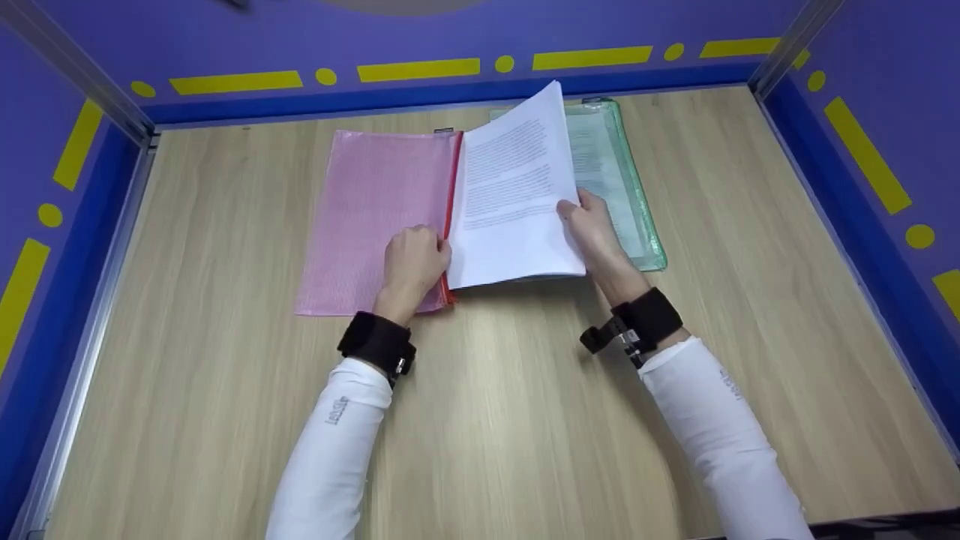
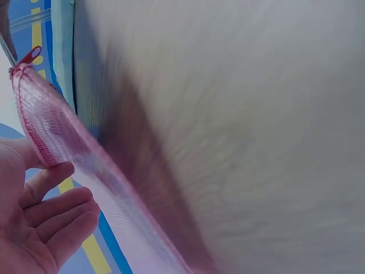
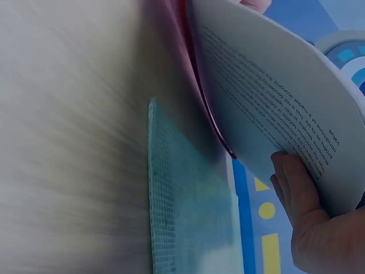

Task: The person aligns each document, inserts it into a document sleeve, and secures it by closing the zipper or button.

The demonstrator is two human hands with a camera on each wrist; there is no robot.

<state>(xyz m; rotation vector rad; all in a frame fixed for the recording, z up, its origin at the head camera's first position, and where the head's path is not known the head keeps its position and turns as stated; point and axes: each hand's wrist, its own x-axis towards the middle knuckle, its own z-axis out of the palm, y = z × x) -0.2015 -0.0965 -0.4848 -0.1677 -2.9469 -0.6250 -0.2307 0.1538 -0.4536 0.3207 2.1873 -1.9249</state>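
A pink mesh zip pouch (image 1: 375, 195) with a red zip edge lies left of the middle of the table in the head view. My left hand (image 1: 415, 262) pinches this edge near its lower end; in the left wrist view the pouch corner is lifted and the red zip pull (image 2: 33, 55) shows. My right hand (image 1: 598, 231) grips the right side of a stack of printed paper (image 1: 510, 169), thumb on top and fingers beneath. The stack tilts, its right side raised. Its left edge meets the red zip edge; whether it reaches inside is hidden.
A green mesh zip pouch (image 1: 637, 199) with printed sheets inside lies to the right, partly under the raised paper. Purple and blue panels with yellow marks (image 1: 418, 70) stand along the back and sides of the wooden table (image 1: 517, 420).
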